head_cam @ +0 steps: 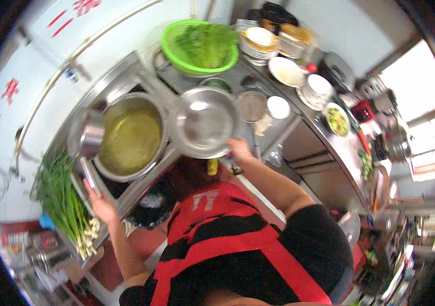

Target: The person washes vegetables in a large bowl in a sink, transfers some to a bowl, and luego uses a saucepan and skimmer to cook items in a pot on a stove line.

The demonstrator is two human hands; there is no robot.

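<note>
My left hand (102, 203) grips the handle of a steel dipper (93, 137), blurred at its bowl. The dipper hangs at the left rim of a large round metal pot (133, 141), which holds yellow-green liquid. My right hand (240, 150) has hold of the near right rim of a wide steel basin (206, 121). This basin is to the right of the pot, and I see only a shiny bottom with no clear contents. Its underside and what bears it are hidden.
Scallions (66, 199) lie left of the pot. Behind the basin stands a green plastic basket (167, 48) with leafy greens (211, 44). A round strainer (253, 107) and a white cup (278, 107) are to its right. Stacked dishes (259, 44) and a bowl of chopped vegetables (337, 120) line the right counter.
</note>
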